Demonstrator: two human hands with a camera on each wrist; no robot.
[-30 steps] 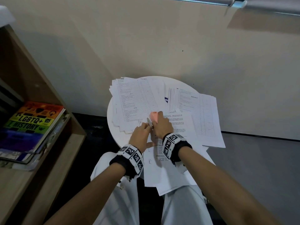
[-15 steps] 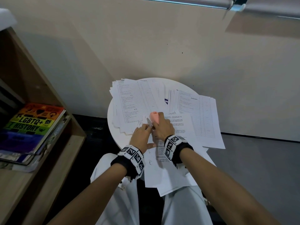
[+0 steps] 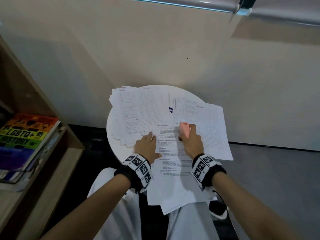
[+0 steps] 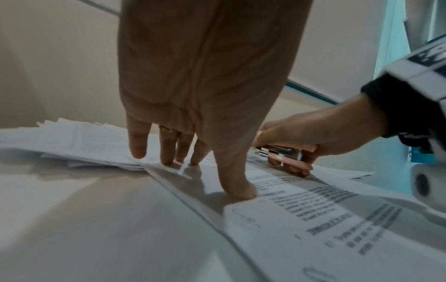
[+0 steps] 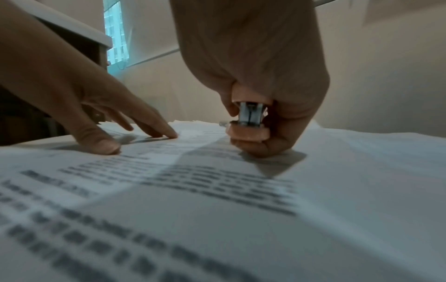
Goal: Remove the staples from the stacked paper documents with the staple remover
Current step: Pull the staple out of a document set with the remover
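A printed document (image 3: 173, 163) lies nearest me on the small round white table (image 3: 112, 134), hanging over its near edge. My left hand (image 3: 147, 144) lies flat on the document's top left corner, fingers straight and spread, thumb pressing the page (image 4: 239, 188). My right hand (image 3: 190, 139) grips a pink staple remover (image 3: 184, 129) with metal parts (image 5: 251, 114); the curled fingers rest on the upper middle of the page (image 5: 217, 190). The two hands are a hand's width apart. No staple can be made out.
Two more stacks of printed forms lie on the table, one at the back left (image 3: 135, 115), one at the right (image 3: 206, 123). A wooden shelf (image 3: 52, 170) with a rainbow-covered book (image 3: 26, 134) stands at my left. A wall rises close behind the table.
My right hand has moved to the right with the staple remover, away from the left hand, which it was touching at the document's corner. The left hand stays on the corner.
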